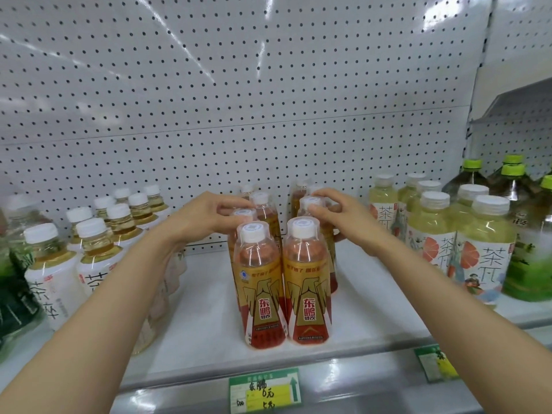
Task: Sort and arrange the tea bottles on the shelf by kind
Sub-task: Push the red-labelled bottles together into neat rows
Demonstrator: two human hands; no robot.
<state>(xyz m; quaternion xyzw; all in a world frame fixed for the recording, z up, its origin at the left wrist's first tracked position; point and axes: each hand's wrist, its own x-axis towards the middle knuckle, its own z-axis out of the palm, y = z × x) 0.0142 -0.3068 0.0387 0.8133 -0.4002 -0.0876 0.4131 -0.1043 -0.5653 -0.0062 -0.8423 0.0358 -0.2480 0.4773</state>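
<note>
Two rows of gold-and-red labelled bottles with white caps stand mid-shelf; the front left bottle (259,285) and front right bottle (307,282) touch side by side. My left hand (206,216) grips the cap of the second bottle (243,213) in the left row. In the right row, my right hand (334,213) pinches the cap of the second bottle (310,203). More bottles of this kind stand behind, partly hidden by my fingers.
Pale amber tea bottles with white labels (98,255) crowd the left. Yellow-green tea bottles with grapefruit labels (481,252) stand at the right, large green-capped bottles (513,186) behind them. The white shelf (203,318) has a price tag (264,391) on its front rail. Pegboard backs the shelf.
</note>
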